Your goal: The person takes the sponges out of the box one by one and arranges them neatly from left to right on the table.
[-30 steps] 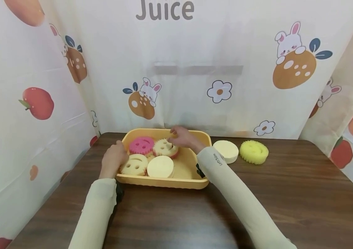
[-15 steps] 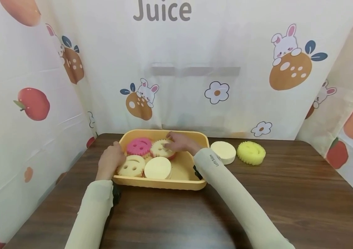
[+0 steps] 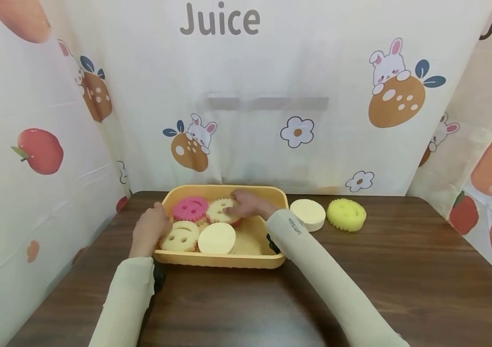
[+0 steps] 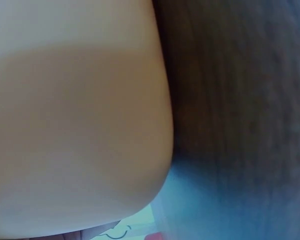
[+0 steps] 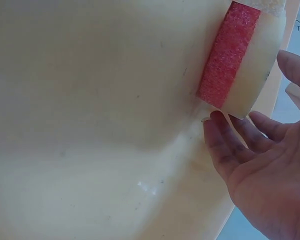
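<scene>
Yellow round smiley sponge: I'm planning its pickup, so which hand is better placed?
Probably the right hand, nearer the yellow sponge, lying right of the yellow rectangular plastic tray; the left hand is at the tray's left rim.

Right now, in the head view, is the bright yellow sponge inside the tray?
No, the yellow sponge lies on the dark tabletop, outside the tray and to its right.

A large, smooth tan surface [image 4: 80, 130], blurred and too close to identify, filled the left and centre, curving round at lower centre. Dark wooden tabletop [image 4: 240, 90] covered the right, bluish at lower right. Along the bottom edge peeped a sliver of left hand [image 4: 72, 235] and pale, patterned cloth [image 4: 137, 219].
</scene>
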The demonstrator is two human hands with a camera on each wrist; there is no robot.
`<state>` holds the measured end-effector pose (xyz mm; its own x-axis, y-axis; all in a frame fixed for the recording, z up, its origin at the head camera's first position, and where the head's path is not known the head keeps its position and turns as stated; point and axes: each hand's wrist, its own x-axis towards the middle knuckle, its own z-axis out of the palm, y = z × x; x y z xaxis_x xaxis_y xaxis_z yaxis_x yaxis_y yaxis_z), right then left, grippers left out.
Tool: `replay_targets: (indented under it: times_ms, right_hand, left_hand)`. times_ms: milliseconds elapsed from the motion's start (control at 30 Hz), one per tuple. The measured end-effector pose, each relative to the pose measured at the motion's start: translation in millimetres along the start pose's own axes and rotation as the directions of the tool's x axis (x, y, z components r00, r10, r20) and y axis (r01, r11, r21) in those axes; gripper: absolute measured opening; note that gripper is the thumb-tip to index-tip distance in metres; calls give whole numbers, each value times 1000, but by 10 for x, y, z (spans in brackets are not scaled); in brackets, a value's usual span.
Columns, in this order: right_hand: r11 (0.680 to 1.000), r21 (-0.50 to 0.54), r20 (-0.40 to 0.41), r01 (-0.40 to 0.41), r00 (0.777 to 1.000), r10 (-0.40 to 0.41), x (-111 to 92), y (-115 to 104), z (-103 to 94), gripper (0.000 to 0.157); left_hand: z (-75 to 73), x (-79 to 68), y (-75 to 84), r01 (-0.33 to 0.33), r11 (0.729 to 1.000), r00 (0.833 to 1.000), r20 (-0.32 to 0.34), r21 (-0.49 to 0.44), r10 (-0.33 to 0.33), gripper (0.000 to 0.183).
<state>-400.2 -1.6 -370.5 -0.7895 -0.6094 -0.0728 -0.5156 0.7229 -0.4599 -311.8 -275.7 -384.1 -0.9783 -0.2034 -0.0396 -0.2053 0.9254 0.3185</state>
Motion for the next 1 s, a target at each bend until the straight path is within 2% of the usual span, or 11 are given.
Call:
replay_targets:
  times_ms: [267, 433, 767, 1000]
  right_hand:
    - [999, -32, 43, -18, 999, 20, -17, 12, 28, 61]
    - [999, 18, 68, -50, 997, 48, -14, 21, 59, 56]
    - [993, 69, 55, -92, 995, 88, 4, 72, 56, 62]
    - [987, 142, 31, -73, 997, 70, 12, 70, 9, 51]
  left_hand:
    - [26, -10, -25, 2, 1000, 1000, 6, -1, -2, 41]
    - [47, 8, -61, 3, 1000, 1000, 11, 2, -3, 44]
    - [34, 35, -31, -4, 1000, 1000, 18, 1, 4, 45]
    - [7, 63, -24, -6, 1000, 1000, 18, 0, 6, 45]
